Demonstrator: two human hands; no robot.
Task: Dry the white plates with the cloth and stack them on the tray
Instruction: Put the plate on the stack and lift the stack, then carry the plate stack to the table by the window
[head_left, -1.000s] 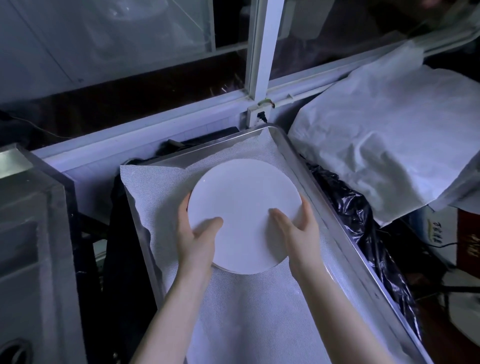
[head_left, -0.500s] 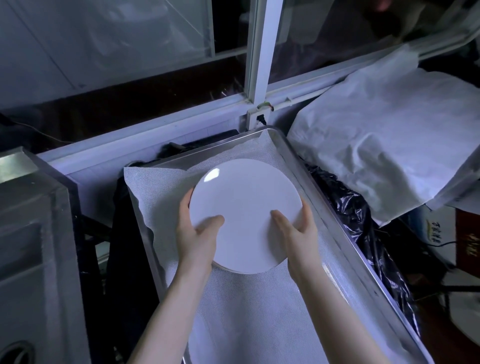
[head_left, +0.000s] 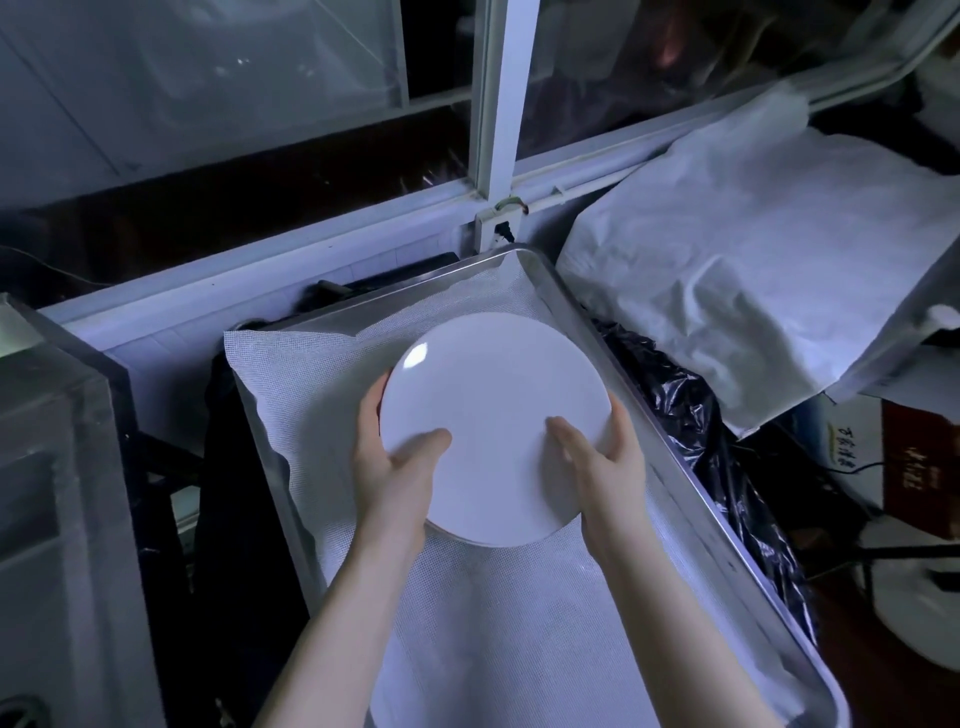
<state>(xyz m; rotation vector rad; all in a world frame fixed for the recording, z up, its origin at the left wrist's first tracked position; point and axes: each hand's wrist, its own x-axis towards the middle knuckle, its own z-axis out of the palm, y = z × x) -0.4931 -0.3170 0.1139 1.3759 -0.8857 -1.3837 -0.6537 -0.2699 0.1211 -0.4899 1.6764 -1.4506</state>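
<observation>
Little has shifted since a second ago: both hands stay at the same places on the white plate (head_left: 493, 415), and only a bright glint has come up on its far left rim, which suggests a slight tilt; the plate sits over the far half of the metal tray (head_left: 550, 283), on the mesh cloth (head_left: 467, 623) that lines it; a thin second edge under its near rim suggests at least one more plate below, though I cannot tell how many; the left hand (head_left: 395, 467) grasps the left edge, thumb flat on the top face and fingers (head_left: 371, 410) curled round the rim; the right hand (head_left: 605, 457) mirrors it on the right edge; judging by this, the plate is being set down or squared on the stack; fingers caught under the rim could jolt it on release, a damp face could slip from the thumbs, and an off-centre landing could send it sliding towards the black plastic bag (head_left: 701, 441) beside the tray.
</observation>
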